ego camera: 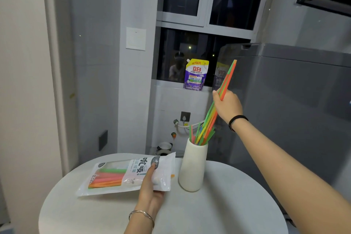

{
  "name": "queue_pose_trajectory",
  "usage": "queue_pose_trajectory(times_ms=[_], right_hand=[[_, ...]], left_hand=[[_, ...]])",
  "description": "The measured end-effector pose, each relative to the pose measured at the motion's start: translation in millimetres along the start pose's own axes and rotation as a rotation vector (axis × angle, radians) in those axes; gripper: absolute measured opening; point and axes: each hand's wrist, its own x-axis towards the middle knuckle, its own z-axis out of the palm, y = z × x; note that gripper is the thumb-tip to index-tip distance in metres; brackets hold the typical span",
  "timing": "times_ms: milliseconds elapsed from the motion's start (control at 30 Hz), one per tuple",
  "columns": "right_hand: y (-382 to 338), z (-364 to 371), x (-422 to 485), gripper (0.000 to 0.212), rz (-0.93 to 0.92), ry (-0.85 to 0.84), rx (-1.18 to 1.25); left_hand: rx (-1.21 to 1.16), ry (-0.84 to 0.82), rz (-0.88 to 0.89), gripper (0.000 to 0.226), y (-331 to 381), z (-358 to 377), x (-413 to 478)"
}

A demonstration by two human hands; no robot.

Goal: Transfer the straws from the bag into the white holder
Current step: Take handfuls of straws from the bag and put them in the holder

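A white plastic bag (121,175) with green, pink and orange straws inside lies on the round white table (218,211). My left hand (150,186) grips its right end. To the right of the bag stands the tall white holder (191,167) with several coloured straws in it. My right hand (228,106) is raised above the holder, closed on a bundle of long straws (227,78). The bundle tilts up to the right, and its lower ends reach into the holder's mouth.
A grey washing machine (296,100) stands close behind and to the right of the table. A purple detergent pouch (195,75) sits on the window sill. A wall socket and hose (185,119) lie behind the holder. A white wall is at left.
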Motion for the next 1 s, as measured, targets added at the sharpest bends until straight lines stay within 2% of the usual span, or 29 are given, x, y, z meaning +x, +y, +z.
queue_pose_trajectory(times_ms=[133, 400, 633, 833, 1000], right_hand=[[1, 8, 1, 0.034, 0.028, 0.006, 0.006], [12, 30, -6, 0.033, 0.125, -0.201, -0.005], [21, 41, -10, 0.035, 0.164, -0.252, 0.018], [31, 48, -13, 0.025, 0.181, -0.359, 0.048], [33, 45, -11, 0.041, 0.167, -0.335, 0.137]], left_hand=[[0.007, 0.001, -0.001, 0.004, 1, 0, -3], [0.035, 0.003, 0.008, 0.007, 2, -4, 2], [0.044, -0.003, 0.003, 0.004, 1, -3, 0], [0.021, -0.015, 0.005, 0.006, 1, -4, 0], [0.036, -0.006, 0.009, 0.006, 0, -4, 1]])
